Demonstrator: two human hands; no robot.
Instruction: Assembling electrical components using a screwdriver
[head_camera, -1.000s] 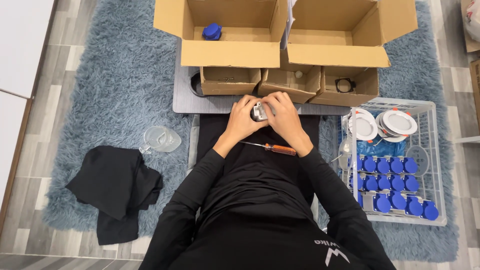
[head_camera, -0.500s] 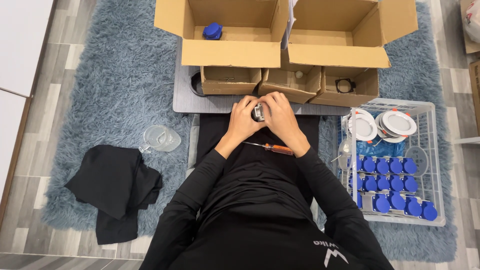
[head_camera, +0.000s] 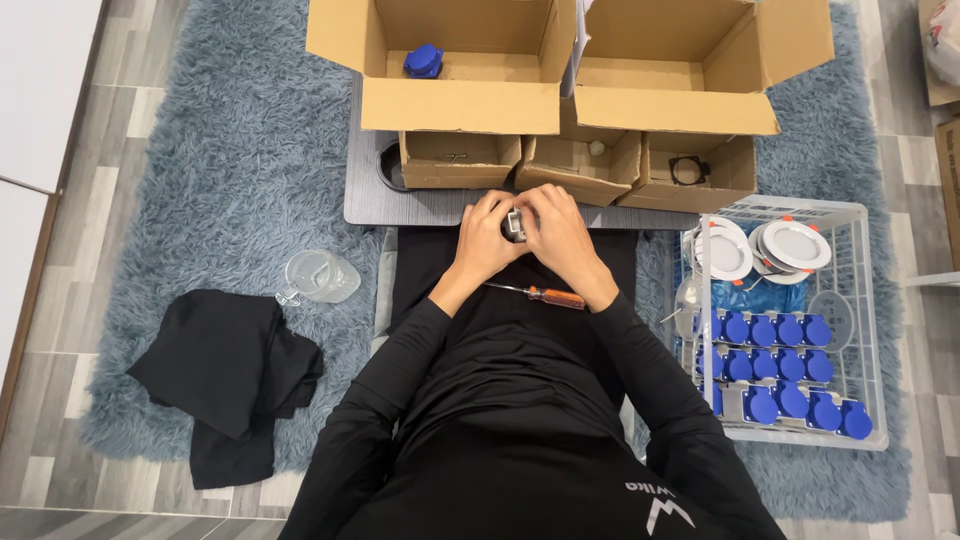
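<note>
My left hand (head_camera: 483, 238) and my right hand (head_camera: 556, 232) are cupped together around a small grey and black part (head_camera: 515, 224) just in front of the low grey table (head_camera: 365, 195). Both hands grip it, and most of the part is hidden by my fingers. A screwdriver with an orange handle (head_camera: 545, 295) lies on my lap under my right wrist, touched by neither hand.
Two big open cardboard boxes (head_camera: 455, 100) stand on the table, one holding a blue socket (head_camera: 423, 61); three small boxes (head_camera: 458, 160) sit before them. A clear crate (head_camera: 860, 330) at right holds several blue sockets and white round lights. A clear jug (head_camera: 318, 277) and black cloth (head_camera: 225, 375) lie left.
My hands stay clasped on the small part and only shift slightly around it. Nothing else has moved.
</note>
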